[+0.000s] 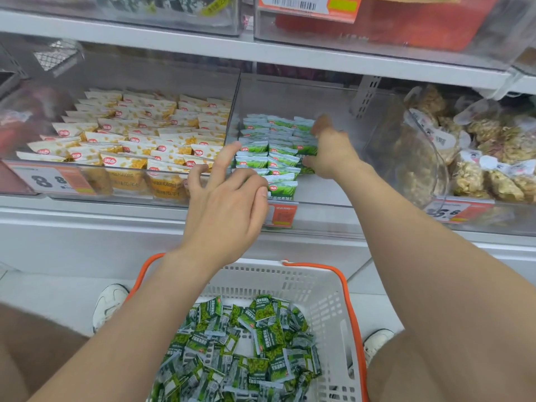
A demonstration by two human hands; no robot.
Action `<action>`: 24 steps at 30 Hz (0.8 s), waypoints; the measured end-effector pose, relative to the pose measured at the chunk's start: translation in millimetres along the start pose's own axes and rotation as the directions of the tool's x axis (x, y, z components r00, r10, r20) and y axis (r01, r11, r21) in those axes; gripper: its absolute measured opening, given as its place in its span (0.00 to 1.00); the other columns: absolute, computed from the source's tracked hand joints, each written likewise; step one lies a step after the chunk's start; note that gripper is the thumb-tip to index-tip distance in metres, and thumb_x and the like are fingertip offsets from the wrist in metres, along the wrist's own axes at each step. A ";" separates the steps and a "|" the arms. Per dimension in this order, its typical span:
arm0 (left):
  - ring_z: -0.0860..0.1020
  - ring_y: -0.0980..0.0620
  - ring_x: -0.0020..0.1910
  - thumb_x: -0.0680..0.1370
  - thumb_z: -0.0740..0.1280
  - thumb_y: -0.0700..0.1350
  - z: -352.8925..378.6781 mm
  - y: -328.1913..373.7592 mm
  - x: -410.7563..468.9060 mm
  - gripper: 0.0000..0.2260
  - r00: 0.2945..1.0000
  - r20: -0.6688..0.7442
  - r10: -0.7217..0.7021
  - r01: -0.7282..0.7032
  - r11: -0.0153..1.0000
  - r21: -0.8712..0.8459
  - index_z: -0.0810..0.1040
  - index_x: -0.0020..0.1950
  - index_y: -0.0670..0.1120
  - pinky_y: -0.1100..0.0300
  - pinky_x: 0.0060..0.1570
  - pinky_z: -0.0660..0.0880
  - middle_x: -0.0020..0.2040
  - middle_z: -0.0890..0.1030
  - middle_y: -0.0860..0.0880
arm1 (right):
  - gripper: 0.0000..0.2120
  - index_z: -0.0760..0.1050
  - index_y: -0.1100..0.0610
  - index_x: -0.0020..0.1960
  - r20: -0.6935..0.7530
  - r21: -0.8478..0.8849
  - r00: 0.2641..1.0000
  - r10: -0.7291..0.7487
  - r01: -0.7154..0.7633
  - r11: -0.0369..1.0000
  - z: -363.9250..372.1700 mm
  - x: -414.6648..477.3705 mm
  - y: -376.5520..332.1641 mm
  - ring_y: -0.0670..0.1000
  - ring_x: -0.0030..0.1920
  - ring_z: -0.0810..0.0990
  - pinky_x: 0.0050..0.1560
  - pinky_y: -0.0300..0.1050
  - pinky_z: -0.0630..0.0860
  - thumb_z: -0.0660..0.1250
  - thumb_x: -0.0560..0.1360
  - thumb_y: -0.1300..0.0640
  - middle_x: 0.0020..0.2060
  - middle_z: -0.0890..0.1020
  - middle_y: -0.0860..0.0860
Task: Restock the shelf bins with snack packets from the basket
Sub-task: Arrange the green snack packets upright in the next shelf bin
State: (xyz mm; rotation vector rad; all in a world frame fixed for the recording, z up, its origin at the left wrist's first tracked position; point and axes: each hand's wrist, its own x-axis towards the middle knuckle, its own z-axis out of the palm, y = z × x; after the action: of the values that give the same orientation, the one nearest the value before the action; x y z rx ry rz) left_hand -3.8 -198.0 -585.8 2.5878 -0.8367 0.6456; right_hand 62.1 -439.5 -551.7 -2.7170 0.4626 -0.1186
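A white basket (pixel 324 288) with orange handles stands on the floor between my feet, heaped with several green snack packets (pixel 246 340). Above it, a clear middle bin (pixel 327 198) on the shelf holds neat rows of the same green packets (pixel 269 146), filling its left part. My right hand (pixel 330 152) reaches into the bin and presses against the right side of the rows, thumb low by a packet at the row's edge. My left hand (pixel 229 198) hovers at the bin's front left, fingers spread and holding nothing.
The clear bin on the left (pixel 87 175) is full of yellow-and-white packets (pixel 139 134). A bin to the right holds bagged puffed snacks (pixel 475 158). Price tags (pixel 281 214) hang on the bin fronts. Another shelf (pixel 261 50) sits close overhead.
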 end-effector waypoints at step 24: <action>0.57 0.51 0.82 0.86 0.52 0.51 -2.7 -0.2 -2.1 0.15 0.999 0.027 0.024 -0.024 1.000 -0.008 0.78 0.61 0.53 0.38 0.69 0.59 0.63 0.78 0.55 | 0.11 0.74 0.59 0.59 -0.169 -0.059 0.984 -0.052 0.042 0.997 -23.5 -54.8 14.7 0.65 0.47 0.78 0.47 0.55 0.80 0.63 0.79 0.54 0.46 0.78 0.58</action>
State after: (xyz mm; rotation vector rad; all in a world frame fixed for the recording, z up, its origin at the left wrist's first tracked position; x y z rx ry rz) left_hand -6.0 -195.7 -584.7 2.5888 -0.8782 0.6136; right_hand 2.6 -442.3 -536.6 -2.7857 0.4560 -0.3587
